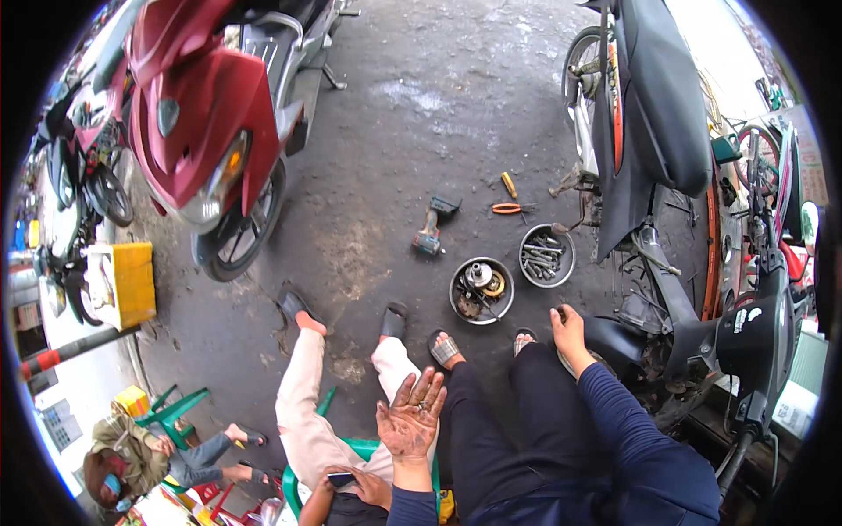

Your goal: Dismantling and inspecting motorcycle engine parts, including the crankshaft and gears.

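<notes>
My left hand (pixel 409 421) is raised with the palm up, smeared with dark grease. Its fingers are stretched out, a ring sits on one of them, and nothing lies in the palm. Over by my right knee, my right hand (pixel 568 333) hangs loosely with the thumb apart from the bent fingers, and I see nothing in it. Beyond my feet stands a round bowl (pixel 455 302) of greasy metal parts. A second bowl (pixel 572 266), filled with bolts, touches or nearly touches it. A cordless power tool (pixel 430 230) lies on the ground to their left.
Orange-handled pliers (pixel 507 209) and a yellow-handled screwdriver (pixel 509 184) lie farther off. A partly dismantled motorbike (pixel 671 333) stands at my right, a red scooter (pixel 206 123) at far left. Beside me a seated person (pixel 303 386) holds a phone; another person (pixel 132 456) sits farther left.
</notes>
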Motion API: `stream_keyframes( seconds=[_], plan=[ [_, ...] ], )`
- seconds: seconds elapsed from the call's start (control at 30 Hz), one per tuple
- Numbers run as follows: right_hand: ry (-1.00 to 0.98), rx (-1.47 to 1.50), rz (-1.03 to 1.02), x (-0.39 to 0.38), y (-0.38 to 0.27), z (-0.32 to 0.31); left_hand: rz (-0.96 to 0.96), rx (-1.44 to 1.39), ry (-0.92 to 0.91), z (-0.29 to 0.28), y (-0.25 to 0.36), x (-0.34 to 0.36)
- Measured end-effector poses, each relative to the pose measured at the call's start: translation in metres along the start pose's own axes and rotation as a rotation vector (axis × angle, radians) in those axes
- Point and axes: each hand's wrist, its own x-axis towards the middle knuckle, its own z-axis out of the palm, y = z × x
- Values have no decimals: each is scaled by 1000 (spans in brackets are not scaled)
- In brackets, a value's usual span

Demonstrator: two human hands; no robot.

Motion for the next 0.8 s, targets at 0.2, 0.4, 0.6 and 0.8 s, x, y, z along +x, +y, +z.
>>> stream_keyframes(
  seconds=[0.2,0.4,0.6,0.8],
  plan=[
    [-1,-18,83,79,-11,-66,-40,40,72,107,26,10],
    [-241,-101,326,91,-29,-85,-184,99,0,240,12,157],
    [-404,-189,401,187,-52,-108,-435,270,-262,363,-57,438],
    [237,414,497,323,-156,-182,-634,296,-506,490,-152,640]
  ],
)
